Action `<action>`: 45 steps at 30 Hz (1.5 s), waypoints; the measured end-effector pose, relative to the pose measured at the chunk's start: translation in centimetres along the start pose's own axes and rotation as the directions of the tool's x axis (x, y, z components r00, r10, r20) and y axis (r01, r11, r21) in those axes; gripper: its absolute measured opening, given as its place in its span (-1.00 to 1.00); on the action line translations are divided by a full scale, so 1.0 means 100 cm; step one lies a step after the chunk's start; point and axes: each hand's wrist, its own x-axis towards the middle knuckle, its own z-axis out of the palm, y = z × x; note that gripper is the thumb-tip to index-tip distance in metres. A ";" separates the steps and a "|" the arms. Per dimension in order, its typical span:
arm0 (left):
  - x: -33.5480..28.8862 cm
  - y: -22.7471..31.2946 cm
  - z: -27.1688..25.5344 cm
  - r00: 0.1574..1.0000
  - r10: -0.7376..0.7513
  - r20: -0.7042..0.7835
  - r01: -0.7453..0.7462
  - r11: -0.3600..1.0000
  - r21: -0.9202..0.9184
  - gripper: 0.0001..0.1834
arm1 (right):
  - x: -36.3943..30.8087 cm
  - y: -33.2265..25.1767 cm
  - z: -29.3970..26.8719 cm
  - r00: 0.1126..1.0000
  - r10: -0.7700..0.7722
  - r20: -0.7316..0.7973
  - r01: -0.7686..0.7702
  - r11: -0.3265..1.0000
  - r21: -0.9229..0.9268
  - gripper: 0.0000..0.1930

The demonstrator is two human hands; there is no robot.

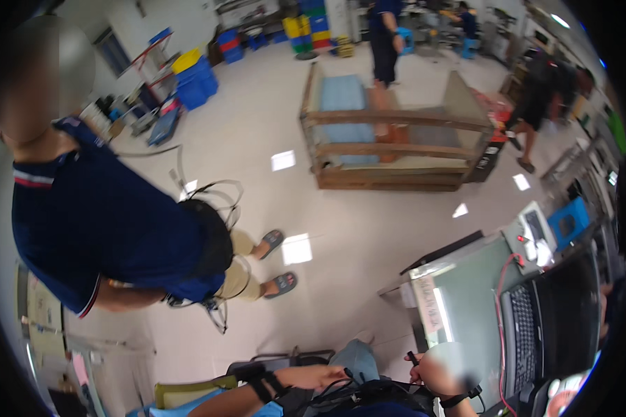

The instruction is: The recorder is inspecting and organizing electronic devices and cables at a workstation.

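Low in the view, my left hand (314, 377) reaches in toward my middle, a black strap round its wrist. Its fingers are pressed together at a thin black cable (348, 374). To the right, beside the desk's near corner, my right hand (435, 379) is closed on a small black stick-like piece (413, 358), perhaps a cable end. A blurred patch covers part of this hand, and a black band circles its wrist. More black cables and a dark bundle lie between the hands, over my lap.
At right a glass-topped desk (459, 288) bears a black keyboard (520, 340), a monitor (567, 320) and a red cable. A person (118, 222) in a dark shirt stands at left with cables at the waist. A wooden-framed cart (396, 147) stands ahead; other people are beyond it.
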 end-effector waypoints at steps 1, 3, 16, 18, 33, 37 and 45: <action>-0.013 -0.001 0.006 0.990 -0.134 0.047 0.138 0.987 -0.086 -0.64 | -0.011 -0.001 0.003 0.999 0.018 -0.037 -0.019 0.999 -0.028 -0.67; -0.024 -0.031 0.025 0.958 -0.203 0.205 0.250 0.938 -0.242 -0.58 | -0.030 0.014 0.000 0.998 -0.054 -0.018 0.054 0.998 -0.011 -0.66; -0.002 0.029 0.170 0.862 -0.497 0.093 0.397 0.780 0.484 -0.50 | -0.216 0.132 -0.030 0.891 -0.277 -0.359 0.324 0.943 0.076 -0.89; 0.000 0.008 0.182 0.869 -0.471 0.153 0.385 0.837 0.388 -0.57 | -0.242 0.152 -0.028 0.881 -0.273 -0.386 0.318 0.946 0.056 -0.90; 0.002 -0.022 0.259 0.831 -0.490 0.265 0.518 0.855 -0.042 -0.79 | -0.292 0.161 0.023 0.737 -0.671 -0.079 0.345 0.474 -0.810 -0.80; -0.002 -0.031 0.255 0.828 -0.490 0.273 0.534 0.837 -0.119 -0.81 | -0.296 0.160 0.027 0.748 -0.658 -0.087 0.289 0.441 -0.850 -0.82; -0.012 -0.023 0.253 0.851 -0.472 0.232 0.507 0.853 -0.126 -0.79 | -0.292 0.163 0.038 0.760 -0.648 0.052 0.354 0.347 -0.869 -0.84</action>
